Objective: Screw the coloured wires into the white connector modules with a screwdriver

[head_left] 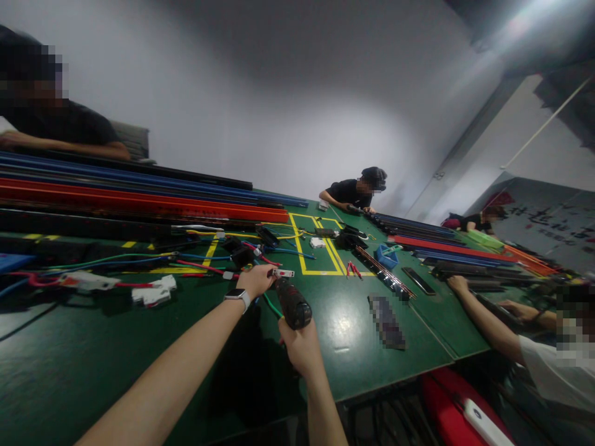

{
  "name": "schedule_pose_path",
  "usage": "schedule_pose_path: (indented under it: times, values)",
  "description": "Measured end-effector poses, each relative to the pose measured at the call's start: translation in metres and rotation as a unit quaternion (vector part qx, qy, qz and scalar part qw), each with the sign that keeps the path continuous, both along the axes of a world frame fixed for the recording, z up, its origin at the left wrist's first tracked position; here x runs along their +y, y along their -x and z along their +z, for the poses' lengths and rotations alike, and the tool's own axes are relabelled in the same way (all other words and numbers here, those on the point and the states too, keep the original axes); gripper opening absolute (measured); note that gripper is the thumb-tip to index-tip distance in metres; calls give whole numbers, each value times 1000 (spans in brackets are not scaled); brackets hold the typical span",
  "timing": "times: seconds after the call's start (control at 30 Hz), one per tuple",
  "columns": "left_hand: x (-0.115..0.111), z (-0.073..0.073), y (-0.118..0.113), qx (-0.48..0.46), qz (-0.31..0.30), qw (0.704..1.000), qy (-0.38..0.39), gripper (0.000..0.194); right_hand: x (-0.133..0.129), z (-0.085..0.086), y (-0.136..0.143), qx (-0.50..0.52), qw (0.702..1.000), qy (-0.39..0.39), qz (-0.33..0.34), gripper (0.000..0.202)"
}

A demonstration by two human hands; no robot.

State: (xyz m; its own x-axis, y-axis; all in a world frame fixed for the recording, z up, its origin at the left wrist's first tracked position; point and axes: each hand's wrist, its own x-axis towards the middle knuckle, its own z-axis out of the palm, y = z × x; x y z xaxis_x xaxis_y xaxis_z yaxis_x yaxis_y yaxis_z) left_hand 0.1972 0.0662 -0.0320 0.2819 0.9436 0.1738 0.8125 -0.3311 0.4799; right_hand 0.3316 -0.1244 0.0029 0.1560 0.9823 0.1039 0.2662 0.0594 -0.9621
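My right hand (297, 341) is wrapped round the grip of a dark power screwdriver (294, 303), whose front end points away over the table. My left hand (255, 282), with a pale watch on the wrist, holds a small white connector block (283, 273) at the tool's front end. The tool's tip is too blurred to make out, so contact with the block cannot be told. Red, blue and green wires run beside my left hand. Left of it lie white connector blocks (154, 291) on the green table (186, 334).
Long red rails (139, 201) and blue rails lie at the back left. A blue bin (387, 256), red-handled pliers (354, 270) and a phone (418, 280) are on the right. Several people sit round the table; a white-sleeved person's arms (493, 322) reach in from the right.
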Motion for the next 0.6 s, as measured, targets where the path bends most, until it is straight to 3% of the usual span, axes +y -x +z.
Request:
schedule_pose_path:
  times: [0.6]
  values:
    - [-1, 3, 0, -1, 4, 1000, -2, 38, 0, -1, -1, -4, 1000, 1, 3, 14]
